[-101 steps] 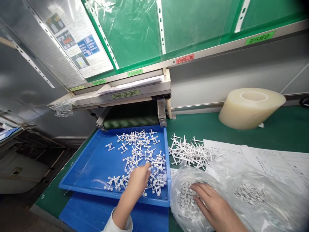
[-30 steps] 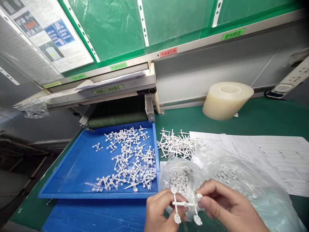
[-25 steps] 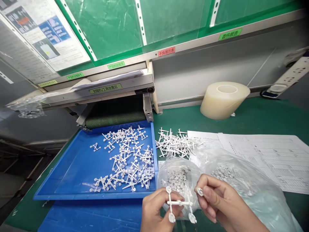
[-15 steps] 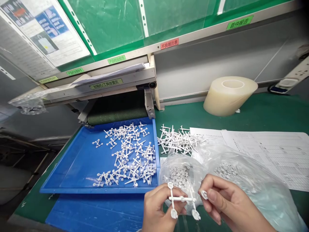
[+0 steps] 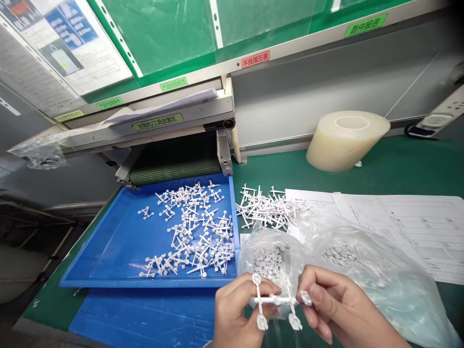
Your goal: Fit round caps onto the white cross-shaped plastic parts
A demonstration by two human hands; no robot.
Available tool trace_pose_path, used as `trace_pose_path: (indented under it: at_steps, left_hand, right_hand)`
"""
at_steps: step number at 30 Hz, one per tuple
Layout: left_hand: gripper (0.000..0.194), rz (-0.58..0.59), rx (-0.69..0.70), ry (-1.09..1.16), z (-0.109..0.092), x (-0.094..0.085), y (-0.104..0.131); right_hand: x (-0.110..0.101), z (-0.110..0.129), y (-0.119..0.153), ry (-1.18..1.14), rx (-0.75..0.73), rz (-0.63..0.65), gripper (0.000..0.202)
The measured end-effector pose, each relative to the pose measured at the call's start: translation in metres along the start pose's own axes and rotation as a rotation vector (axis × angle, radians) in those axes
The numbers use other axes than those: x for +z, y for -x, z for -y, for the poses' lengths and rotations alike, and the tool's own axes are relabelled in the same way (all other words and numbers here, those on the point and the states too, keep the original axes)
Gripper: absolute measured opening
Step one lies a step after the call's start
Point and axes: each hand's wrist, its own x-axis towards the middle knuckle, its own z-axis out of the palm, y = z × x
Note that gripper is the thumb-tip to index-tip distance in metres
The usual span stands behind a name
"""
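Note:
My left hand [image 5: 235, 314] pinches a white plastic sprue [image 5: 272, 300], a cross-shaped runner with small round parts at its tips. Beside it, my right hand [image 5: 337, 309] holds a small white round part [image 5: 305, 297] between thumb and fingers, close to the sprue's right end. Both hands hover at the bottom centre, just in front of a clear plastic bag [image 5: 362, 275] that holds several loose round parts. More sprues lie scattered in a blue tray [image 5: 119, 251] to the left.
A heap of bare white runners [image 5: 268, 210] lies on the green bench behind the bag. Printed sheets [image 5: 406, 227] lie on the right, a roll of clear film [image 5: 346, 140] at the back. A conveyor outlet [image 5: 177, 162] opens above the tray; a second blue tray [image 5: 145, 319] sits underneath.
My left hand came out of the tray with a sprue and both hands met at the bottom centre. My right hand snapped a round part off it and now holds that part beside the sprue.

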Motion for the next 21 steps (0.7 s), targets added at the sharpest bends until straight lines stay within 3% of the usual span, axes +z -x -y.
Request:
trace_pose_path:
  at_steps: [15,21]
  left_hand:
    - [0.009,0.028,-0.024,-0.086,-0.008,-0.0029,-0.0015]
    - [0.008,0.026,-0.083,-0.117,-0.0019,-0.0048,-0.0019]
  right_hand:
    - [-0.0029,-0.0075,-0.004,-0.044,0.039,0.12,0.042]
    - [-0.0001,-0.0098,-0.0036,-0.002,-0.04,0.259,0.034]
